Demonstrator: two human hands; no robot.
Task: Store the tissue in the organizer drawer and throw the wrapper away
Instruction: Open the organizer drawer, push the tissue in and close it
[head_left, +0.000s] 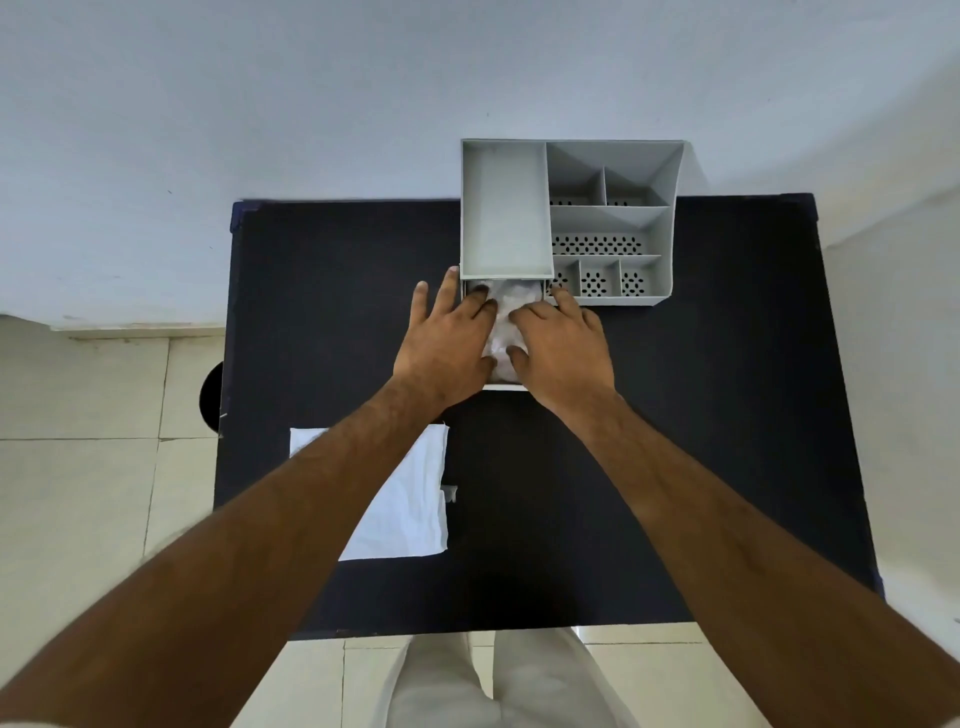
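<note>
A grey organizer (613, 218) stands at the far middle of the black table (571, 493). Its white drawer (506, 386) is pulled out toward me. White tissue (506, 317) lies inside the drawer. My left hand (447, 343) and my right hand (561, 348) lie flat on the tissue from either side, fingers spread, pressing it down. Both hands cover most of the drawer. A flat white wrapper (410, 499) lies on the near left of the table, partly under my left forearm.
The organizer has a deep left bin and several small perforated compartments on the right. A dark round object (212, 397) sits on the tiled floor at the table's left edge. A white wall stands behind the table.
</note>
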